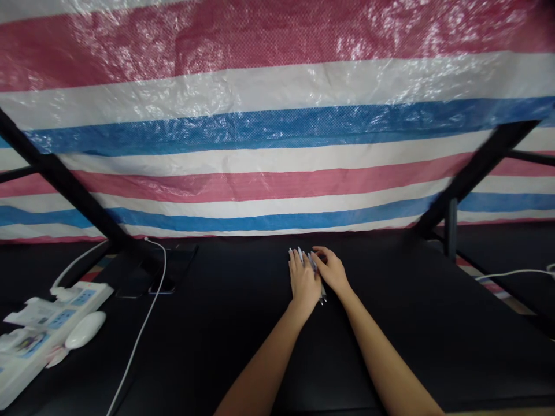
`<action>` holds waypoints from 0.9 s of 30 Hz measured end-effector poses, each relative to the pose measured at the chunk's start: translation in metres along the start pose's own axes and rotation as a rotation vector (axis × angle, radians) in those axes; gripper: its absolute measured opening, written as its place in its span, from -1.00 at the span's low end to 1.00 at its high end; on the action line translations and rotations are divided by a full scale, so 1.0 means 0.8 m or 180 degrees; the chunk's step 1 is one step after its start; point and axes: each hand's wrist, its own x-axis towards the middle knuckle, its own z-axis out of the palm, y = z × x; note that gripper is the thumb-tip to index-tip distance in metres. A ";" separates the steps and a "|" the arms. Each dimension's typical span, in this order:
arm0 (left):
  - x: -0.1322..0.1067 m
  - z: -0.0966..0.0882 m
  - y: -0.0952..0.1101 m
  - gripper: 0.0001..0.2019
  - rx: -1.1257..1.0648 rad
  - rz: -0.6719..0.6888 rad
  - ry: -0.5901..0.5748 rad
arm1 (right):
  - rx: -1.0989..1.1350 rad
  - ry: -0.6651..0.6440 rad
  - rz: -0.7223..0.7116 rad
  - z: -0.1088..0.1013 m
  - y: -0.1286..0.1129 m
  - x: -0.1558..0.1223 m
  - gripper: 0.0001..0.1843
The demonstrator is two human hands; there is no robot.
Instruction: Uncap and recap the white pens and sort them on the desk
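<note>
A small bundle of slim pens (324, 294) lies on the black table (243, 312), around the middle and nearer its far edge – pale ends toward that edge, dark pointed tips toward the near one. The left hand (304, 286) covers their middles, fingers straight and close together; the right hand (333, 271) curves its fingers alongside – whether either pinches a pen, I cannot tell.

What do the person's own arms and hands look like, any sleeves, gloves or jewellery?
The left hand and right hand are bare, without gloves. The left forearm and right forearm taper toward the wrists, with no sleeves, watch, bracelet or cables in view. Rings are too small to tell.
</note>
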 end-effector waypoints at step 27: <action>-0.008 -0.109 -0.175 -0.65 0.1103 0.0167 0.0528 | 0.0436 0.0255 0.0170 -0.003 0.013 0.006 -0.68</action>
